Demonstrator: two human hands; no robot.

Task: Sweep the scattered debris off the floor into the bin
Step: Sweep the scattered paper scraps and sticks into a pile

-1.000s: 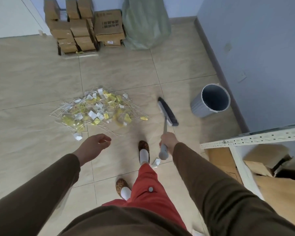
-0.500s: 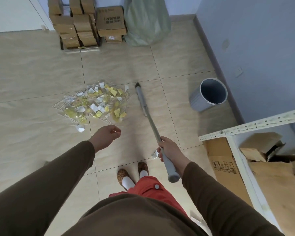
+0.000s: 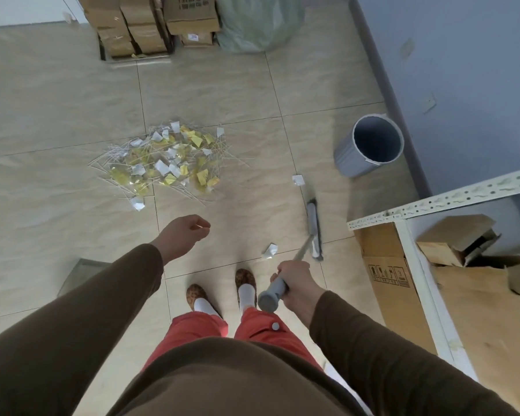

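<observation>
A pile of debris (image 3: 165, 163), yellow and white paper scraps with thin white sticks, lies on the tiled floor ahead of me. Two loose white scraps lie apart from it, one (image 3: 297, 179) past the broom head and one (image 3: 270, 251) near my right foot. My right hand (image 3: 294, 283) grips the grey handle of a broom (image 3: 313, 232), whose head rests on the floor right of the pile. My left hand (image 3: 183, 234) hangs loosely curled and holds nothing. The grey bin (image 3: 370, 151) stands upright by the blue wall, its inside showing nothing.
Stacked cardboard boxes (image 3: 150, 22) and a green sack (image 3: 255, 22) stand against the far wall. A white metal shelf frame (image 3: 427, 205) with flattened cardboard (image 3: 394, 283) is close on my right. A grey flat object (image 3: 78, 271) lies on the floor by my left arm.
The broom swung from pointing at the pile's right edge to the right, its head now on the floor near the shelf. The view shifted slightly; my left hand stayed about the same.
</observation>
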